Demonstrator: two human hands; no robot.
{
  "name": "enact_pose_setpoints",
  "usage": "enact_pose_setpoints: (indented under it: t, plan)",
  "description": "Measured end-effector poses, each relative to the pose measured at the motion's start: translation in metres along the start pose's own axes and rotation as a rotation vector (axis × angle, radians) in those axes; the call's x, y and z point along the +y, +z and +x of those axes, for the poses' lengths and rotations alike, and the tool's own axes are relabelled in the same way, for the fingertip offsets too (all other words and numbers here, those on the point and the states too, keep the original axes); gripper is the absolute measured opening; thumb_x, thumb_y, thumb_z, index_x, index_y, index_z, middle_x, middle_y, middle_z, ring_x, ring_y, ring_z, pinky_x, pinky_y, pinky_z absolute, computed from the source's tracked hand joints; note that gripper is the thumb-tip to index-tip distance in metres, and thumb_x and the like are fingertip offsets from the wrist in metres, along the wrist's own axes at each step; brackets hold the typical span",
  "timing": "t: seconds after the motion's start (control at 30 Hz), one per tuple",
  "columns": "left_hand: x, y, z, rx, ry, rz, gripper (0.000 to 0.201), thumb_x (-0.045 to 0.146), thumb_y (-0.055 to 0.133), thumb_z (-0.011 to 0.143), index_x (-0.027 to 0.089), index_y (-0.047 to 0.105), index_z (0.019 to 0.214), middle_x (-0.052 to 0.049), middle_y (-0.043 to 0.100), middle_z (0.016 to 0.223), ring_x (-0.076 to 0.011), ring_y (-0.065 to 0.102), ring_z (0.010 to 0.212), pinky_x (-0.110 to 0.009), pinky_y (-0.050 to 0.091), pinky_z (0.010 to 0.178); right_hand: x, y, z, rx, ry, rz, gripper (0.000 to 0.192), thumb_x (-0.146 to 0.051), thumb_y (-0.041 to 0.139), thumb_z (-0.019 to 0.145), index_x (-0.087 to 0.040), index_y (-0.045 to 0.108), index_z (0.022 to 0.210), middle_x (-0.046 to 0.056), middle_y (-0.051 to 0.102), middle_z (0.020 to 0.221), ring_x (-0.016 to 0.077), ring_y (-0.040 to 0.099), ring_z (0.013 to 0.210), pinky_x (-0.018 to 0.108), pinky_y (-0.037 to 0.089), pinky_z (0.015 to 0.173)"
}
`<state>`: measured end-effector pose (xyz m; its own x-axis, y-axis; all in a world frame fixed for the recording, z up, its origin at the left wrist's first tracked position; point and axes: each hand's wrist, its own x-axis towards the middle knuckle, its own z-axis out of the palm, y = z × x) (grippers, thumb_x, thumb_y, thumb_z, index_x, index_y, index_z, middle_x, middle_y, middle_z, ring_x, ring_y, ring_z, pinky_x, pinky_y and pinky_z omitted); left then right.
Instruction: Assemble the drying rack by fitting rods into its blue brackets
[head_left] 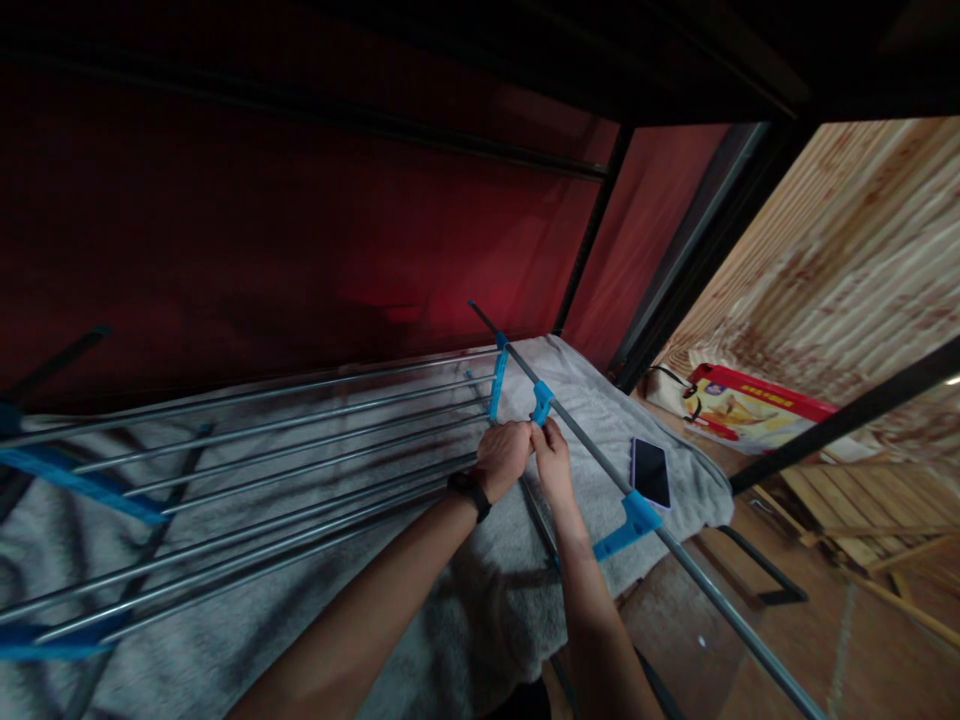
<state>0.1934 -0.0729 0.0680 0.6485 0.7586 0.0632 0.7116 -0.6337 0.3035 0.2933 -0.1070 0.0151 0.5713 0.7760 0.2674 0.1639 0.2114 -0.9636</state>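
A folding clothes drying rack with metal rods [315, 425] and blue plastic joints stands on a grey blanket. My left hand [505, 458], a dark watch on its wrist, is closed at the right ends of the lower rods; its fingers hide what they grip. Right beside it, fingertips almost touching, my right hand [553, 458] pinches the lower end of a small blue connector [543, 398]. This connector sits on a long grey tube [592, 450] slanting down to the right. Farther along the tube is a bigger blue bracket [640, 514]; a blue end piece [497, 385] lies behind my hands.
A phone [651, 473] lies on the blanket [525, 600] to the right of the tube. Black frame posts [697, 240] surround the bed. Beyond them are a red and yellow box [757, 405], a slatted wooden piece [862, 505] and a patterned curtain [870, 260].
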Motion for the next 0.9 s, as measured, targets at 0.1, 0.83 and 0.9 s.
enact_pose_setpoints:
  t: [0.1, 0.83, 0.9]
  plan:
    - [-0.002, 0.004, 0.0, 0.026, 0.028, 0.03, 0.038, 0.028, 0.031, 0.104, 0.014, 0.066, 0.107, -0.012, 0.072, 0.1, -0.0241, 0.069, 0.099, -0.034, 0.051, 0.086, 0.005, -0.001, 0.001, -0.017, -0.059, -0.088, 0.028, -0.041, 0.052, 0.089, -0.02, 0.065, 0.103, 0.007, 0.068, 0.107, 0.0209, 0.059, 0.1, 0.035, 0.042, 0.098]
    - [-0.01, 0.001, 0.004, 0.002, 0.007, -0.007, 0.04, 0.044, 0.039, 0.102, 0.016, 0.067, 0.108, -0.013, 0.071, 0.102, -0.0241, 0.067, 0.103, -0.032, 0.049, 0.088, 0.012, -0.008, -0.004, -0.076, -0.06, -0.117, 0.042, -0.044, 0.049, 0.09, -0.017, 0.065, 0.118, 0.012, 0.067, 0.122, 0.0244, 0.06, 0.114, 0.04, 0.041, 0.106]
    - [-0.009, -0.001, 0.004, -0.011, -0.024, -0.015, 0.035, 0.04, 0.042, 0.101, 0.017, 0.067, 0.109, -0.013, 0.071, 0.104, -0.0234, 0.067, 0.104, -0.031, 0.049, 0.089, 0.013, -0.008, -0.006, -0.069, -0.054, -0.127, 0.045, -0.043, 0.048, 0.091, -0.016, 0.063, 0.123, 0.013, 0.065, 0.128, 0.0252, 0.057, 0.12, 0.042, 0.037, 0.11]
